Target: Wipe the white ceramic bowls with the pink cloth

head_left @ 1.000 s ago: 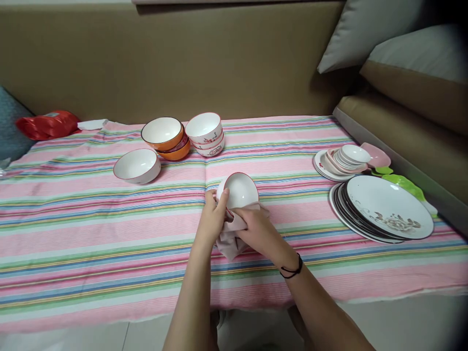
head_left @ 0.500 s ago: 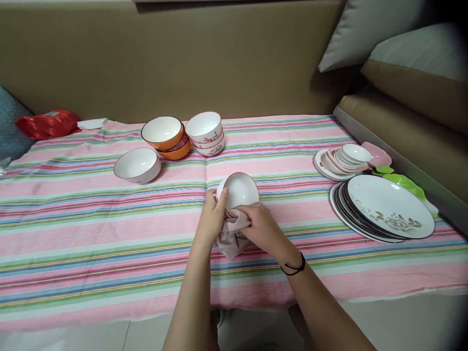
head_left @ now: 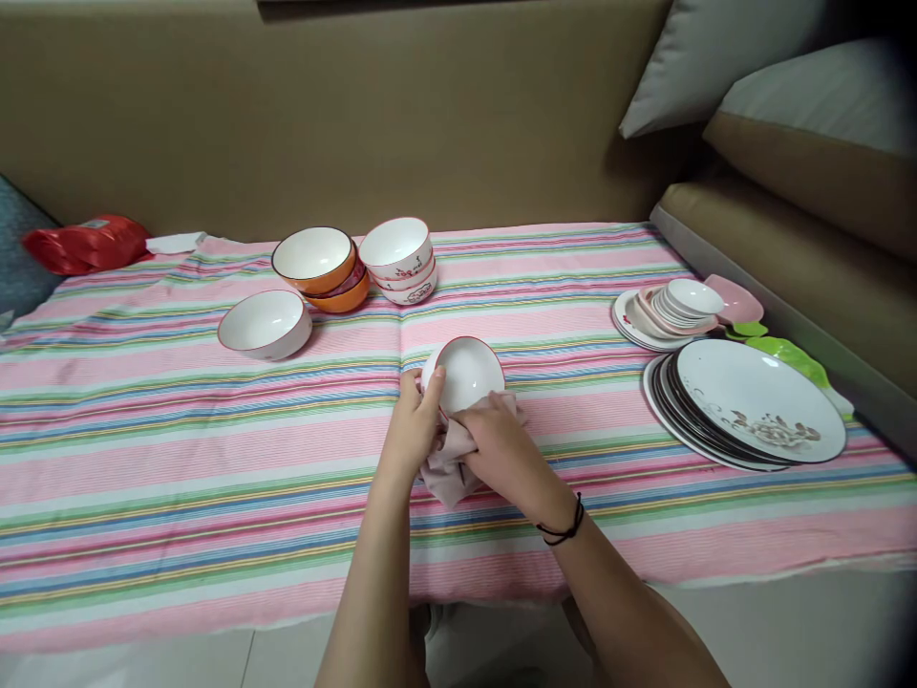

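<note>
A white bowl with a red rim (head_left: 471, 371) is tilted toward me above the striped cloth. My left hand (head_left: 416, 417) grips its left side, thumb over the rim and fingers behind. In my right hand (head_left: 502, 445) a pinkish-grey cloth (head_left: 450, 468) is bunched against the near part of the bowl. The cloth hangs below both hands and hides the bowl's lower side. My right fingertips are partly hidden by the cloth.
Beyond are a single white bowl (head_left: 265, 325), stacked orange bowls (head_left: 315, 260) and stacked white bowls (head_left: 396, 250). At right stand large plates (head_left: 759, 382), small dishes (head_left: 692, 298) and a green leaf-shaped dish (head_left: 792, 358). A red plastic package (head_left: 90, 245) lies far left.
My right hand has shifted slightly left with the cloth, which now shows at the bowl's near right rim. My left hand keeps its hold on the bowl.
</note>
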`<state>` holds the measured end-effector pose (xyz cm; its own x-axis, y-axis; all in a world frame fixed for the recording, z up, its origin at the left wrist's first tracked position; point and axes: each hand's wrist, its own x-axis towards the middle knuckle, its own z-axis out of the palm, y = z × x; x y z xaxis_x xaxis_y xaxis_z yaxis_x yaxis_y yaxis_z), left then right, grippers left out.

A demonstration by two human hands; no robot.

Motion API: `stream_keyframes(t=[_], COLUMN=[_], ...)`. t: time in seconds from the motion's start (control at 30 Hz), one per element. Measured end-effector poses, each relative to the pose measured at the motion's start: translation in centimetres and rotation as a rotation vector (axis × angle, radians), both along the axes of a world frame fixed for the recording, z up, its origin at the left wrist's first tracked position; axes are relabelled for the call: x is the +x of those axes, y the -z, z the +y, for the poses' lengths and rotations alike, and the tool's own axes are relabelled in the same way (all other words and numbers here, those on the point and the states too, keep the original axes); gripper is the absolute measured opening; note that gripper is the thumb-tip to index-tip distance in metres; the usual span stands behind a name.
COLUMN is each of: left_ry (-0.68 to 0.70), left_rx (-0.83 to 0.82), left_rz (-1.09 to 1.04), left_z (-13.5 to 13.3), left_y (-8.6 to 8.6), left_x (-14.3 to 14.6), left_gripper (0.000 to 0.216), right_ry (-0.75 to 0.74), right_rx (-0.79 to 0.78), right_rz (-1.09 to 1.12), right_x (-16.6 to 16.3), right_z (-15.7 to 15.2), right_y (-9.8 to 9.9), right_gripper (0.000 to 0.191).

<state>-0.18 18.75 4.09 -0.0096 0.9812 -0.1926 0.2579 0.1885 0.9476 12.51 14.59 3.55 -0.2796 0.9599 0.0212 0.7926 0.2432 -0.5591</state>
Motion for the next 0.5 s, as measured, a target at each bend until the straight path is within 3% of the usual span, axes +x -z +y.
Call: stream_keyframes(t=[0.1, 0.17, 0.27, 0.37, 0.5], left_ry=[0.013, 0.017, 0.022, 0.044, 0.042], left_rx=[-0.033, -0.038, -0.01, 0.026, 0.045], left_rz=[-0.017, -0.031, -0.049, -0.041, 0.042], left_z=[-0.1, -0.2, -0.2, -0.1, -0.2], left_y=[-0.2, -0.2, 0.1, 0.2, -0.1], left_x=[0.0, 0.0, 0.0, 0.0, 0.0], left_gripper=[0.046, 0.047, 0.045, 0.046, 0.041], right_ry=[0.012, -0.007, -0.02, 0.058, 0.02], right_rx=[-0.048, -0.077, -0.051, -0.007, -0.047], right_rz=[0.201, 0.221, 0.019, -0.199, -0.156], right_x=[0.2, 0.4, 0.6, 0.3, 0.0], right_z=[0.1, -0.1, -0.4, -0.6, -0.3], right_y=[-0.8, -0.9, -0.1, 0.8, 0.1], right_gripper=[0.023, 0.026, 0.036, 0.053, 0.035])
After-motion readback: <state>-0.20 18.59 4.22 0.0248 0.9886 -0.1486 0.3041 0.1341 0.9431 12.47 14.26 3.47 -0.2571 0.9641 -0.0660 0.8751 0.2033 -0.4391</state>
